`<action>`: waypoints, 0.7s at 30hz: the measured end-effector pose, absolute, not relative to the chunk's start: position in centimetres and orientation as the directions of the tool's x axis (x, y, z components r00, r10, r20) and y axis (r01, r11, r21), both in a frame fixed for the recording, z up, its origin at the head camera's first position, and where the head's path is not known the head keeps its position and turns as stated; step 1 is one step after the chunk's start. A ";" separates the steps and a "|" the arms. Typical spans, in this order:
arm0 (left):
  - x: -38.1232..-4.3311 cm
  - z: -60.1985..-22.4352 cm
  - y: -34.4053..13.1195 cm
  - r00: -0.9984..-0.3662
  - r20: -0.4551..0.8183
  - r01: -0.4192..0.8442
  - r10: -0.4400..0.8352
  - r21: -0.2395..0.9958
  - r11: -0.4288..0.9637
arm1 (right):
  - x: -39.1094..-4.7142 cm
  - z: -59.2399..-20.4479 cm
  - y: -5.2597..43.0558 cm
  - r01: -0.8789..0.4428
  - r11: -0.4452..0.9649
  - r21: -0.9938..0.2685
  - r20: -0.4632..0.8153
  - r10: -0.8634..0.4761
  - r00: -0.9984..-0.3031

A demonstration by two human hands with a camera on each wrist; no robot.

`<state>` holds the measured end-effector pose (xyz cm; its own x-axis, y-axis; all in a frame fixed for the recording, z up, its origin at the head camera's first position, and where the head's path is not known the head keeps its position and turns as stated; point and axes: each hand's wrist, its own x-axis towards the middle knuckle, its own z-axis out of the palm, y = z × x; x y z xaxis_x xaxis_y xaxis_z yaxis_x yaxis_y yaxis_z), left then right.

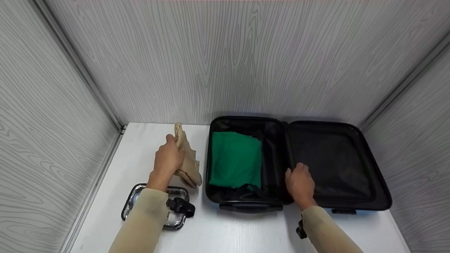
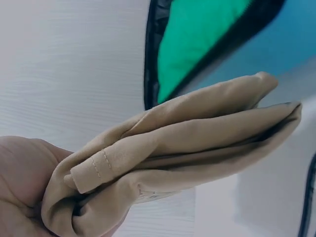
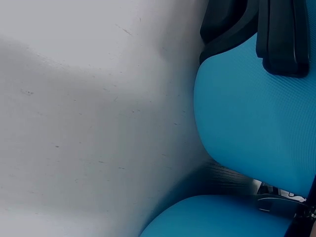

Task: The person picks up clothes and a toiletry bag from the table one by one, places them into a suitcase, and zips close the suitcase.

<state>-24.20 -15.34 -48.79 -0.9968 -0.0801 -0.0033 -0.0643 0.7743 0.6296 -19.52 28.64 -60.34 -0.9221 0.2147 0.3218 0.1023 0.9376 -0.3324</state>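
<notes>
White tabletop (image 1: 239, 232). Tan cloth (image 1: 188, 160) gripped in left hand (image 1: 168, 158), just left of case (image 1: 270, 165), long axis front-to-back; case edge touched by right hand (image 1: 300, 184), grip unclear.

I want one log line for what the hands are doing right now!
left hand: holds folded tan cloth | right hand: at suitcase, near its middle | suitcase: open, green cloth in one half
</notes>
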 end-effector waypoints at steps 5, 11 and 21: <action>-23.7 -47.1 -14.5 -0.997 0.035 -0.029 -0.067 0.638 0.769 | -19.7 -60.3 28.8 0.110 0.933 -0.342 0.305 0.221 -0.926; -23.2 -45.0 -13.1 -0.994 0.102 0.034 -0.045 0.658 0.753 | -20.0 -60.4 29.0 0.112 0.929 -0.352 0.297 0.224 -0.928; -22.5 -41.7 -8.8 -0.968 0.249 0.188 0.021 0.670 0.718 | -20.4 -60.4 29.2 0.123 0.923 -0.365 0.292 0.239 -0.926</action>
